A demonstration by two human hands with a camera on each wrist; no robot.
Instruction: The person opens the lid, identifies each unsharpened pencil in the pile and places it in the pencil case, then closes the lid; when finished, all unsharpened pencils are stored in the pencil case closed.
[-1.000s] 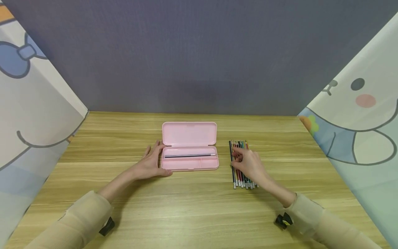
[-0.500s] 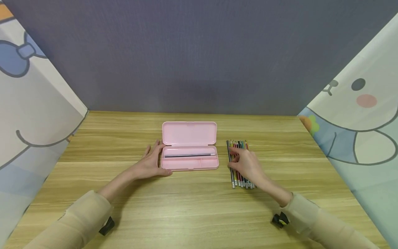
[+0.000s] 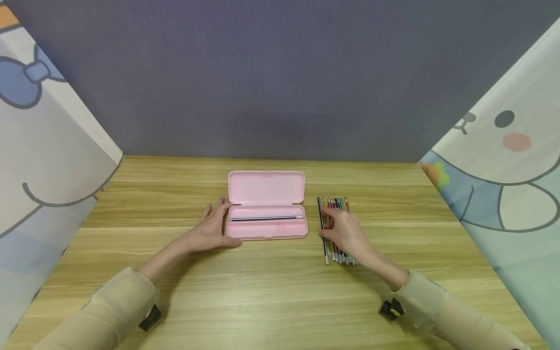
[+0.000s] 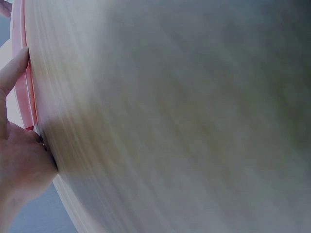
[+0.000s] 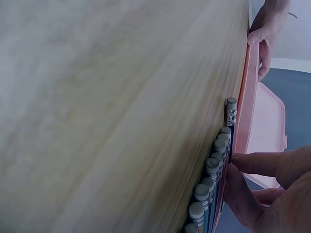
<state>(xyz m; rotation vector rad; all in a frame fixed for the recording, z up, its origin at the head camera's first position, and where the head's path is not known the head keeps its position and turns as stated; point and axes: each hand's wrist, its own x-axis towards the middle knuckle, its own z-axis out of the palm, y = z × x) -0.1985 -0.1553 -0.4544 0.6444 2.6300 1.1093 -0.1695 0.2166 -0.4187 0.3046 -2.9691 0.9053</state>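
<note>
A pink pencil case (image 3: 268, 230) lies with its lid (image 3: 266, 187) raised back, and one dark pencil (image 3: 262, 218) rests in its long rear compartment. My left hand (image 3: 210, 232) holds the case's left end, thumb along the front edge and fingers at the back corner. To the right of the case, my right hand (image 3: 347, 231) pinches a dark pencil (image 3: 325, 250) between thumb and fingers. That pencil stands slightly apart from a row of several coloured pencils (image 3: 343, 257), partly hidden under the hand. In the right wrist view their eraser ends (image 5: 201, 192) face the camera.
The wood-grain table (image 3: 271, 296) runs back to a grey upright panel (image 3: 271, 82). Cartoon-printed panels stand along the left (image 3: 57, 146) and right (image 3: 512, 160) sides.
My right hand has shifted slightly left, drawing the dark pencil away from the row. The neighbouring pencils have slid a little and lie closer together. My left hand and the case stay put.
</note>
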